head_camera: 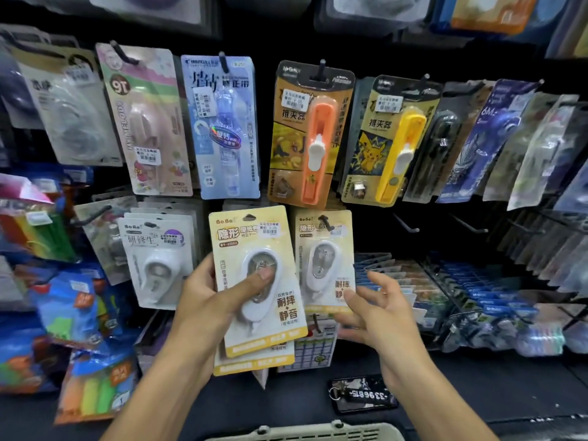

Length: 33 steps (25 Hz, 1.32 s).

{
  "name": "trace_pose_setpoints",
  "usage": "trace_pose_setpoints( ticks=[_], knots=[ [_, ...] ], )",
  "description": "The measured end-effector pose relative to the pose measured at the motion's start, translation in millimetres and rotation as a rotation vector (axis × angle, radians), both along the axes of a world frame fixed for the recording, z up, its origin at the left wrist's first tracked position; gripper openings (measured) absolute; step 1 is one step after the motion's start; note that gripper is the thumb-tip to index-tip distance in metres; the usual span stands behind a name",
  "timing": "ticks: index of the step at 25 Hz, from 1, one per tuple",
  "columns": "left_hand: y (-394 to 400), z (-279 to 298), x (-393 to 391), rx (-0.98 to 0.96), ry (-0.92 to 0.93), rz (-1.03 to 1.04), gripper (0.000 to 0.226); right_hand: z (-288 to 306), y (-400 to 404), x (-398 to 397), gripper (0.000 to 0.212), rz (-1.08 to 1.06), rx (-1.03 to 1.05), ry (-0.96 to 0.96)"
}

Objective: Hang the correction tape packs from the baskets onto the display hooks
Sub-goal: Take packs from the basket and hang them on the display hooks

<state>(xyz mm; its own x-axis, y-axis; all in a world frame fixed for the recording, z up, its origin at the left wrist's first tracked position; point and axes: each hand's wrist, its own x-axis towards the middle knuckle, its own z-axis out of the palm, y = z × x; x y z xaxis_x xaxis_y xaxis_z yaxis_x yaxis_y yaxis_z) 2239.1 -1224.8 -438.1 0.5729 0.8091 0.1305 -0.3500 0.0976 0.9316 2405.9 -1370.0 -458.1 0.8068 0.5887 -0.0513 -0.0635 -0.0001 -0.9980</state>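
we hold a small stack of yellow correction tape packs (254,281) in our left hand (210,300), thumb pressed on the front blister and fingers curled behind, the stack upright in front of the lower row of the display; at least one more yellow card shows behind and below the front one. to do this step well we judge we should peel off one pack, keep its hang hole level, and slide it straight along the hook (325,221) just to the right, where a matching yellow pack (324,259) already hangs. our right hand (378,307) is loose and spread, holding nothing, fingertips close to that hanging pack, ready to take the next card. further right, bare hooks (467,226) stick out from the dark panel above a slanted shelf of blue packets (483,291). low in view a key tag (362,394) lies on the dark ledge and a basket rim (305,432) sits at the bottom edge
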Motion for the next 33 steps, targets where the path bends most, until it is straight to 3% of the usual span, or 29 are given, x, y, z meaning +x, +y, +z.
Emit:
trace_pose_setpoints(
  ticks=[2, 4, 7, 9, 14, 23, 25, 29, 33],
  knots=[
    [-5, -2, 7, 0.013, 0.009, 0.023, 0.059, -5, 3, -8, 0.046, 0.048, -0.04, -0.119],
    [-11, -5, 13, 0.037, 0.053, 0.018, 0.057, -7, 5, -22, 0.036, 0.219, 0.012, -0.21],
    [-16, -10, 17, 0.029, 0.114, -0.121, 0.062, -6, 14, -30, 0.009, 0.264, 0.097, -0.184],
    [-13, -9, 15, -0.013, 0.089, -0.179, 0.062, -2, 14, -28, 0.003, 0.185, 0.126, -0.077],
    [0, -1, 8, 0.023, 0.105, 0.092, 0.028, -1, -8, -1, 0.007, 0.017, 0.07, -0.066],
    [-7, 9, 4, 0.026, 0.019, 0.136, 0.026, -3, -9, -11, 0.028, -0.11, 0.09, -0.271],
    [-7, 9, 4, 0.033, 0.0, 0.113, 0.027, -1, -5, -14, 0.042, -0.151, 0.077, -0.292],
    [-6, 5, 5, 0.056, -0.013, 0.06, 0.03, -15, -6, -17, 0.057, -0.027, -0.104, -0.197],
    [-8, 0, 18, 0.07, -0.023, -0.093, 0.036, -21, -4, -28, 0.05, 0.221, 0.121, -0.34]
  ],
)
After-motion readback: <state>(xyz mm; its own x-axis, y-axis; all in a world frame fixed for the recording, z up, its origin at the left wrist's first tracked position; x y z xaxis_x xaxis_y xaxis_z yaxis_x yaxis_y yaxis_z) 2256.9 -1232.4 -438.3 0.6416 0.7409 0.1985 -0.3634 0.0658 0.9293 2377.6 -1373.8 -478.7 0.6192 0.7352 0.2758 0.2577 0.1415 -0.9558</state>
